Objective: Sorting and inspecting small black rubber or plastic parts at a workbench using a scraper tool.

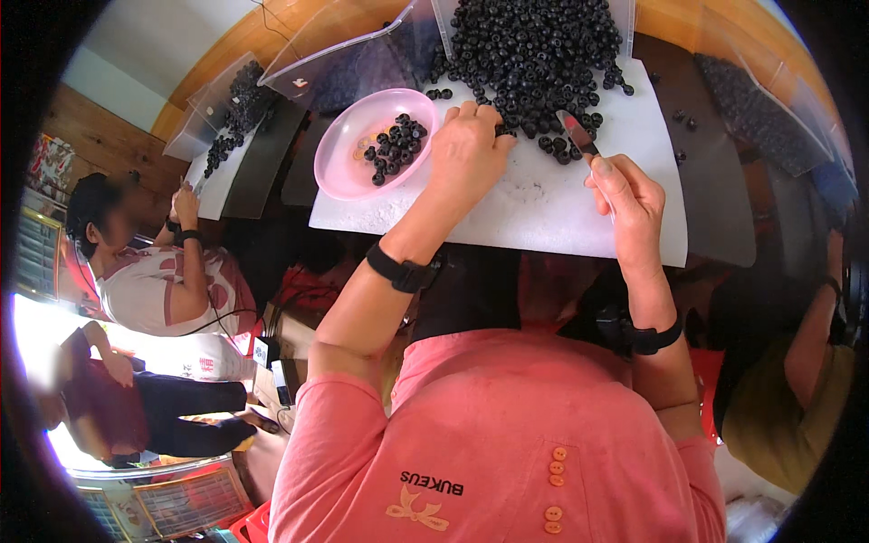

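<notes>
My right hand [629, 199] is closed around a small knife [577, 134], whose metal blade points up and away toward a heap of small black round pieces [534, 54] with holes in them. My left hand [466, 149] rests at the near edge of that heap, fingers curled downward; black pieces show by its fingertips, and what it pinches, if anything, is hidden. Left of it stands a pink bowl [330, 172] with several black pieces and a few small yellowish bits inside. Beneath everything lies a white sheet [561, 222], with pale crumbs scattered near the bowl and my left hand.
Behind the bowl, a clear plastic bin [353, 45] holds more black pieces. Another clear bin [760, 109] stands at the right on the dark table [724, 208]. Co-workers sit at left [172, 285] and right [806, 389]; another person [127, 398] is at lower left.
</notes>
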`<state>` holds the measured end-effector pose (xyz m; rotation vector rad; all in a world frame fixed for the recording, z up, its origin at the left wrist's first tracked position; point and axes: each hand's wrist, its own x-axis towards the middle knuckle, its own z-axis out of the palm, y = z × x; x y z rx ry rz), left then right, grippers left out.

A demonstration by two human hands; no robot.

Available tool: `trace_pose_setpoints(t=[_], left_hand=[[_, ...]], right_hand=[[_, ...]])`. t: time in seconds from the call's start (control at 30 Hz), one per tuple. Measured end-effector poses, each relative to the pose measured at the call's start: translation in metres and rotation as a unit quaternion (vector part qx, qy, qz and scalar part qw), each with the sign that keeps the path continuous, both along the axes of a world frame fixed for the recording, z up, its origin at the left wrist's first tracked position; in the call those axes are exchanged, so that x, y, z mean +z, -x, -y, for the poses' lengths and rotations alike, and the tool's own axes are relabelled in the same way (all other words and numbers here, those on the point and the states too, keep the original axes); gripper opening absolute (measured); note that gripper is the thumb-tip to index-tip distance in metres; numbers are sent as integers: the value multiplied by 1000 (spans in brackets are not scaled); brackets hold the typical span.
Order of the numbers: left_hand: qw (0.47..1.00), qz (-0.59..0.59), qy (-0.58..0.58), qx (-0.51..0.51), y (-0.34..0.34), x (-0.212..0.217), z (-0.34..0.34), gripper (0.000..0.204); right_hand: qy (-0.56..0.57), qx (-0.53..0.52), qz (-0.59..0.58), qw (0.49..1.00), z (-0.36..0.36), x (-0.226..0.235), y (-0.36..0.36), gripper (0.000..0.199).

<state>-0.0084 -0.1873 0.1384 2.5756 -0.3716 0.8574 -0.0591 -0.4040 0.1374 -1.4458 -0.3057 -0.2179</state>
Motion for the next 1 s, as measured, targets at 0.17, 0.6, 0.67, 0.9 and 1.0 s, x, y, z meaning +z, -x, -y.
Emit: trace_pose_setpoints(t=[0.17,0.6,0.67,0.9,1.0], left_hand=[[999,-29,25,1,-12,-4,-2,21],[988,-53,116,-91,39,-1,-18,27],[989,-47,103,-98,44,-2,-19,28],[989,-48,129,-56,51,-4,-19,27],[993,-36,105,-32,50,1,-16,26]], right_hand=[[-2,-3,0,1000,0,-2,0,34],[26,-6,25,999,-3,1,1,34],[38,-13,26,999,-4,1,2,34],[68,-24,30,997,-5,-2,0,30],[73,-35,35,996,-5,-1,1,29]])
